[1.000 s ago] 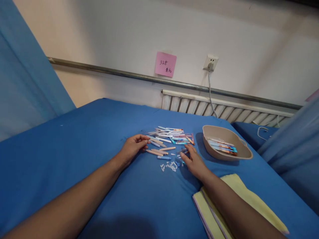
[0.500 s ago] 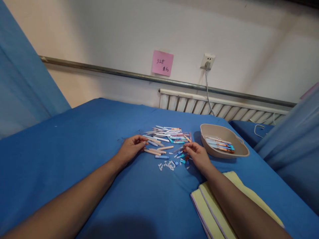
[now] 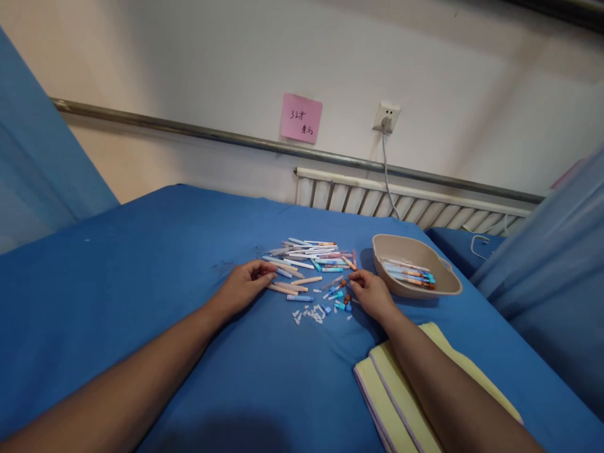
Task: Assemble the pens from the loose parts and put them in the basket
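My left hand [image 3: 246, 280] is at the left edge of a pile of pen parts, thumb and fingers pinched together against the ends of the pale barrels [image 3: 285, 287]. Whatever its fingertips hold is hidden. At the right of the parts is my right hand [image 3: 371, 293], its thumb and index finger slightly apart with nothing visible between them. Just left of those fingertips lies an orange-brown pen piece [image 3: 340, 285], among blue and teal pieces [image 3: 336, 295]. Small white tips [image 3: 317, 314] are scattered in front. Behind, white and coloured pen parts [image 3: 314, 253] form a loose heap.
A beige basket [image 3: 450, 284] with bagged pens [image 3: 409, 275] stands to the right on the blue sheet [image 3: 212, 390]. A folded yellow towel [image 3: 384, 384] lies under my right forearm. Along the wall are a radiator [image 3: 349, 192], a metal rail [image 3: 212, 134] and a plugged socket [image 3: 387, 117].
The whole view has shifted a little. My right hand has drawn slightly right from the small pieces, and the orange-brown piece now shows beside it. My left hand has stayed near the barrels.
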`<act>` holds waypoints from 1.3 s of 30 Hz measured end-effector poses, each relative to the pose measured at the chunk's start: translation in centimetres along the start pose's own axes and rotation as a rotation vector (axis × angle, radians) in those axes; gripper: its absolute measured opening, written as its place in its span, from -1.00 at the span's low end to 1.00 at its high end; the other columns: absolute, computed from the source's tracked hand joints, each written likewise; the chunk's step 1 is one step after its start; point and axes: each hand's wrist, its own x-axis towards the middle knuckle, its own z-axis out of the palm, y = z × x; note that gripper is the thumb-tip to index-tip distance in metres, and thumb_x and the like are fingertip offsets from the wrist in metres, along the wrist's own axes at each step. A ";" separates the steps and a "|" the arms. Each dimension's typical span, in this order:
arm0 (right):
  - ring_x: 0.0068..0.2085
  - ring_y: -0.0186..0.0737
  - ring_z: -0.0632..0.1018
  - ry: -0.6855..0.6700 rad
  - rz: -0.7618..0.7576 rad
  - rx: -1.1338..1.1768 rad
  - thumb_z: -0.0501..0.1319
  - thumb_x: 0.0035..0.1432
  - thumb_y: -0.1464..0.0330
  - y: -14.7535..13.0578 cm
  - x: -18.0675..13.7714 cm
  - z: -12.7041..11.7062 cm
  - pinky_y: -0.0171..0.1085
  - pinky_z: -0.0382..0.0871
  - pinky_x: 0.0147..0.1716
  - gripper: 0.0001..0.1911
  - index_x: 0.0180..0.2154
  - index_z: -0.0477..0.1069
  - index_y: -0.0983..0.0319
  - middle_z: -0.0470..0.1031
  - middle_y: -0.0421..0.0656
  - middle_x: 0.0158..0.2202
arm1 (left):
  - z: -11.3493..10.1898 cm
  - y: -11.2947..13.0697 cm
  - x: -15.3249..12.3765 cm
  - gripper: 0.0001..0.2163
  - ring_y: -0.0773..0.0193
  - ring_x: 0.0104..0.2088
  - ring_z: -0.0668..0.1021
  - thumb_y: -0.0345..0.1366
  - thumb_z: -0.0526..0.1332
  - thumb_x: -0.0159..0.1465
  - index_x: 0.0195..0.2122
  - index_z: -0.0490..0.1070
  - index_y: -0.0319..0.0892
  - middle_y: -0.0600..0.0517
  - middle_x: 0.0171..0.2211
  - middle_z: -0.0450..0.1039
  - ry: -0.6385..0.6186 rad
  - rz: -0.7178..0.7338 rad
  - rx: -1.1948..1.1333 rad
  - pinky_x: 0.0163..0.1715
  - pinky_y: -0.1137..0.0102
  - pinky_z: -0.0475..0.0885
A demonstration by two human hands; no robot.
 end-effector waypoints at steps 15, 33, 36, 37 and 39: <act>-0.52 -0.28 0.51 -0.168 0.003 0.228 0.14 0.06 0.30 -0.8 -1.2 1.0 -0.30 0.37 -0.45 -0.81 -0.27 0.40 0.22 0.52 -0.21 -0.44 | 0.0 -0.3 -0.2 -0.78 0.23 -0.42 0.51 -0.18 0.28 -0.02 -0.38 0.49 -0.18 0.06 -0.47 0.50 -0.005 -0.026 0.012 -0.38 0.40 0.37; -0.12 -0.09 0.45 -0.245 -0.382 -0.610 0.08 0.13 0.49 -10.1 3.6 6.6 -0.25 0.23 -0.17 -0.78 -0.19 0.43 0.26 0.50 -0.01 -0.18 | -2.3 -0.9 1.5 -0.70 0.39 -0.53 0.47 -0.19 0.30 -0.07 -0.33 0.44 -0.24 0.03 -0.44 0.50 0.431 -0.075 -0.251 -0.54 0.51 0.35; -0.13 -0.06 0.45 -0.267 -0.417 -0.628 0.10 0.08 0.53 -10.7 3.5 6.9 -0.24 0.23 -0.20 -0.77 -0.22 0.43 0.28 0.49 0.03 -0.20 | -2.5 -1.2 1.6 -0.69 0.38 -0.52 0.47 -0.19 0.30 -0.07 -0.33 0.43 -0.24 0.01 -0.42 0.50 0.445 -0.089 -0.265 -0.55 0.51 0.35; -0.13 -0.06 0.45 -0.277 -0.429 -0.632 0.11 0.07 0.54 -10.8 3.4 6.9 -0.24 0.23 -0.20 -0.77 -0.22 0.43 0.28 0.49 0.03 -0.20 | -2.4 -1.2 1.6 -0.69 0.38 -0.52 0.47 -0.19 0.30 -0.08 -0.33 0.43 -0.24 0.01 -0.43 0.50 0.444 -0.095 -0.269 -0.55 0.51 0.35; -0.13 -0.07 0.45 -0.304 -0.457 -0.639 0.13 0.07 0.53 -10.9 3.2 6.7 -0.26 0.22 -0.20 -0.78 -0.22 0.43 0.27 0.49 0.02 -0.19 | -2.2 -1.3 1.6 -0.69 0.37 -0.53 0.48 -0.18 0.30 -0.08 -0.33 0.44 -0.23 0.01 -0.44 0.51 0.432 -0.109 -0.278 -0.55 0.50 0.35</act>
